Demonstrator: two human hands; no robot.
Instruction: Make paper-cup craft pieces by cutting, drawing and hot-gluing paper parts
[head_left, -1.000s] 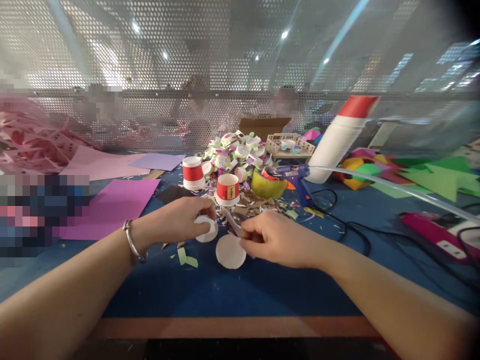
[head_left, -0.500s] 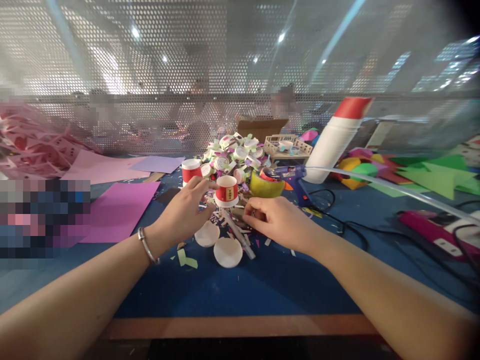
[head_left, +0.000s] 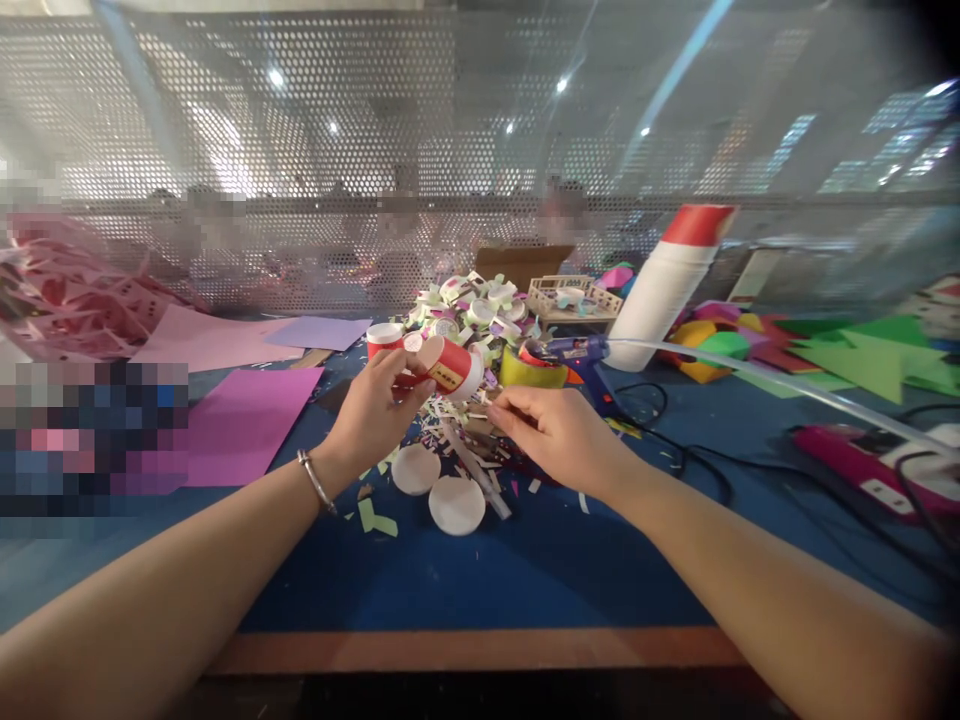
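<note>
My left hand point(head_left: 375, 410) grips a small red and white paper cup point(head_left: 450, 366), lifted off the table and tilted on its side with its mouth to the right. My right hand point(head_left: 559, 432) hovers just right of it above the paper scraps, fingers loosely curled, with nothing visible in it. Two white paper discs point(head_left: 415, 468) point(head_left: 457, 504) lie on the blue table below the hands, next to a white stick point(head_left: 480, 480). A second red and white cup point(head_left: 384, 340) stands behind my left hand.
A heap of cut paper and lids point(head_left: 480, 300) is behind the cups. A yellow tape roll point(head_left: 534, 370), blue glue gun point(head_left: 585, 352) with cable, white bottle with red cap point(head_left: 664, 290), pink and purple sheets point(head_left: 240, 420), green paper shapes point(head_left: 877, 360) surround it. A perforated screen backs the table.
My left hand left the white disc, reached forward, took the red and white cup and tipped it over. My right hand let go of the other disc and moved forward.
</note>
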